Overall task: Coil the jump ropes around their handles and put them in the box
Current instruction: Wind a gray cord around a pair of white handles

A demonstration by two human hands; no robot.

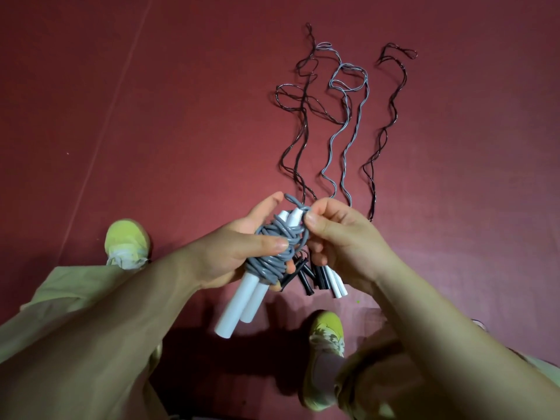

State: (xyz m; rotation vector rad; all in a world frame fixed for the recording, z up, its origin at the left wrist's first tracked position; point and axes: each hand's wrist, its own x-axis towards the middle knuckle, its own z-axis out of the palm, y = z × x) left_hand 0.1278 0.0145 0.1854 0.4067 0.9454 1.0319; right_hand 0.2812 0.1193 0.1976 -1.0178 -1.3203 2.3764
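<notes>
The left hand [236, 250] grips two white handles [242, 301] wrapped in grey rope [272, 247], while the right hand [342, 237] pinches the rope's end loop. Beyond, three dark ropes [303, 116] and a grey-blue rope [345, 116] lie stretched on the red floor [151, 116], their handles [318, 277] near the yellow shoes [127, 237].

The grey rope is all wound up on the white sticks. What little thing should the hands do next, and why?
Probably tuck the loose end. The grey rope already coils around the white handles gripped by the left hand, while the right hand pinches a last loop at the top. Pushing it under a coil should stop it unwinding. No box is in view.
</notes>
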